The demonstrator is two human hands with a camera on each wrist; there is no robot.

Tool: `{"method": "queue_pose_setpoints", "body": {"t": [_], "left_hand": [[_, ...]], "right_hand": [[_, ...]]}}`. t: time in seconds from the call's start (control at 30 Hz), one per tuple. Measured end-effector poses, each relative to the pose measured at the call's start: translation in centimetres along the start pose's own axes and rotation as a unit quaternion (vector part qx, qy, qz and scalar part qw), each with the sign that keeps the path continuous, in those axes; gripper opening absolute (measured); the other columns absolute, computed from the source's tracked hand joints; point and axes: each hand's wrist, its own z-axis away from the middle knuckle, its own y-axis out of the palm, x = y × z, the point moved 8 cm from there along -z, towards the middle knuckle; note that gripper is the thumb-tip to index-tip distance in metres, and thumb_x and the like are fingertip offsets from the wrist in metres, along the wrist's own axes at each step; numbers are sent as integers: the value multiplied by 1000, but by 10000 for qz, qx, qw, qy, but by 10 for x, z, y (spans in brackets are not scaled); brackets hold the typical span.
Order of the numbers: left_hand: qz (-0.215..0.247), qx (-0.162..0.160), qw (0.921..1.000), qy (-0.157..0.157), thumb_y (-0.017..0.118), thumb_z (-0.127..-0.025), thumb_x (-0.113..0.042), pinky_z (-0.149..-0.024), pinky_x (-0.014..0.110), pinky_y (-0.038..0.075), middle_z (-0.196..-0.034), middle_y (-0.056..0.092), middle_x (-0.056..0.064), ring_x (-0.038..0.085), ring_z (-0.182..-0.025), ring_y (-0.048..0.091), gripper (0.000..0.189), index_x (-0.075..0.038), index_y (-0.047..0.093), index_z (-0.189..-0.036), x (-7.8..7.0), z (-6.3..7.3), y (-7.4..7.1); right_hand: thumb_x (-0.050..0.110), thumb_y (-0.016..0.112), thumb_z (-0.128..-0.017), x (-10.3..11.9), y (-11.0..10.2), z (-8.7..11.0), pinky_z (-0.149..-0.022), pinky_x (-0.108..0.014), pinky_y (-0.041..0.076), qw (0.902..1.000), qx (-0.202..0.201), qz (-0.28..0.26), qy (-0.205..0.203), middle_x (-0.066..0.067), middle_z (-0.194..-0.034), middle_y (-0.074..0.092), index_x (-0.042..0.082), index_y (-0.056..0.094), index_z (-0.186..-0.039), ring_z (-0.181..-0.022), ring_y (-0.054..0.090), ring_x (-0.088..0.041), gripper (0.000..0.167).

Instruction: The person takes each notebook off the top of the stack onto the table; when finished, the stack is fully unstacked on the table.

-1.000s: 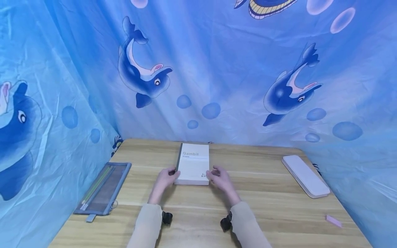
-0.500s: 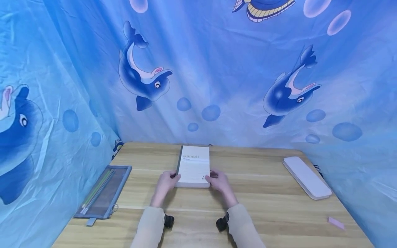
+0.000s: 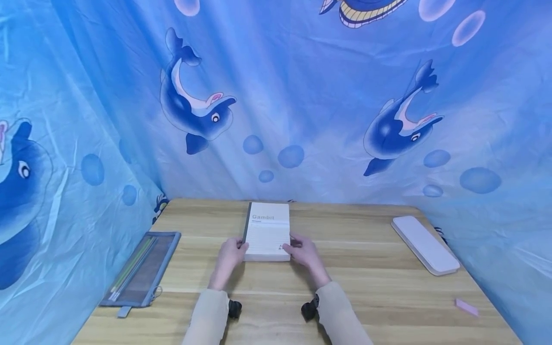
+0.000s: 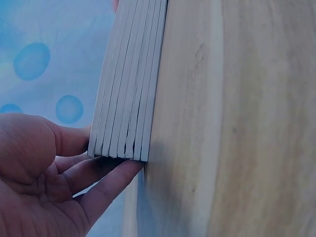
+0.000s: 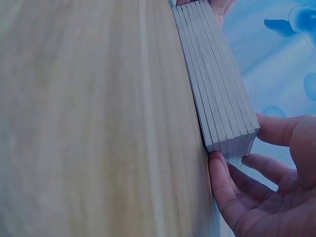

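A stack of several notebooks (image 3: 267,232) with a white cover reading "Gambit" lies near the table's back edge, dark spine side to the left. My left hand (image 3: 230,254) holds its near left corner, thumb at the cover's edge and fingers along the side. On the opposite corner my right hand (image 3: 304,251) grips it the same way, thumb on the cover. In the left wrist view the page edges of the notebooks (image 4: 128,84) face the camera, with fingertips at the bottom one. The right wrist view shows the stacked notebooks (image 5: 217,79) close against the tabletop.
On the left lies a blue-edged mesh pencil pouch (image 3: 140,268) with pencils inside. A white, rounded pencil case (image 3: 424,244) sits on the right, and a small pink-purple strip (image 3: 466,307) is nearer the front. A blue dolphin-print curtain (image 3: 327,96) surrounds the wooden table (image 3: 267,297).
My right hand has drawn in slightly, its fingers now closer against the stack's side. The notebooks keep about the same place on the table; the head view has shifted a little.
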Motion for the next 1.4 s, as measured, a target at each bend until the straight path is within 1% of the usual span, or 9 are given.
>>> {"method": "queue_pose_setpoints", "body": {"t": [0.23, 0.5, 0.57, 0.7, 0.83, 0.93, 1.03, 1.13, 1.4], "left_hand": [[36, 9, 10000, 18, 57, -98, -10, -90, 51, 53, -117, 64, 32, 42, -103, 65, 36, 15, 59, -124, -5, 0, 0], [270, -60, 9996, -39, 58, -97, -8, -96, 52, 50, -117, 64, 33, 46, -113, 61, 38, 19, 55, -124, 5, -3, -6], [559, 28, 9983, -162, 58, -97, -7, -92, 50, 53, -117, 63, 34, 45, -111, 62, 38, 20, 53, -124, 9, -4, -6], [988, 81, 9943, -394, 57, -96, -4, -74, 39, 60, -118, 62, 36, 43, -101, 67, 37, 20, 53, -124, 14, -6, -7], [1231, -96, 9911, -499, 57, -95, -2, -64, 32, 60, -118, 60, 38, 38, -87, 71, 35, 20, 52, -123, 20, -7, -15], [1490, -192, 9872, -526, 57, -95, 2, -63, 30, 60, -115, 61, 39, 33, -78, 72, 32, 20, 52, -121, 24, -7, -22], [1762, -132, 9829, -515, 55, -95, 4, -64, 32, 61, -115, 60, 40, 30, -74, 72, 33, 21, 49, -122, 25, -7, -26], [1990, -90, 9786, -509, 54, -96, 4, -66, 33, 61, -118, 58, 41, 30, -75, 72, 37, 22, 46, -127, 24, -5, -31], [2317, -308, 9706, -579, 52, -96, 5, -66, 31, 61, -124, 54, 42, 30, -81, 72, 43, 23, 41, -134, 32, -5, -49]], "right_hand": [[25, 67, -96, -1, -5, -1, -98, -50, 49, 9999, -27, 64, 102, -24, -129, 61, 0, 53, -141, -120, 58, -41, 54], [20, 68, -95, -2, -4, -3, -94, -47, 52, 10000, -13, 55, 16, -23, -124, 64, 0, 54, -140, -116, 61, -39, 51], [19, 68, -94, -2, -4, -2, -94, -48, 52, 10000, -16, 52, 5, -23, -123, 64, -1, 54, -139, -116, 60, -39, 52], [18, 69, -94, -3, -4, -2, -95, -48, 51, 10000, -5, 35, 32, -22, -124, 64, -1, 53, -140, -117, 60, -39, 53], [18, 70, -93, -3, -3, -3, -97, -49, 50, 10000, 29, 8, 61, -22, -124, 64, -1, 52, -141, -117, 59, -39, 55], [16, 71, -92, -2, -1, -2, -95, -49, 51, 10000, 49, 4, 0, -22, -123, 64, -3, 52, -140, -115, 60, -39, 55], [16, 71, -92, -2, -1, -1, -94, -48, 52, 10000, 34, 22, 4, -22, -122, 65, -3, 52, -140, -115, 60, -38, 55], [16, 71, -92, -2, -1, 0, -94, -49, 51, 10000, -1, 42, 18, -22, -122, 65, -3, 52, -140, -116, 59, -39, 54], [18, 70, -93, 0, -2, -1, -99, -53, 47, 9999, -33, 133, 34, -22, -126, 63, -2, 53, -140, -119, 57, -40, 54]]}}
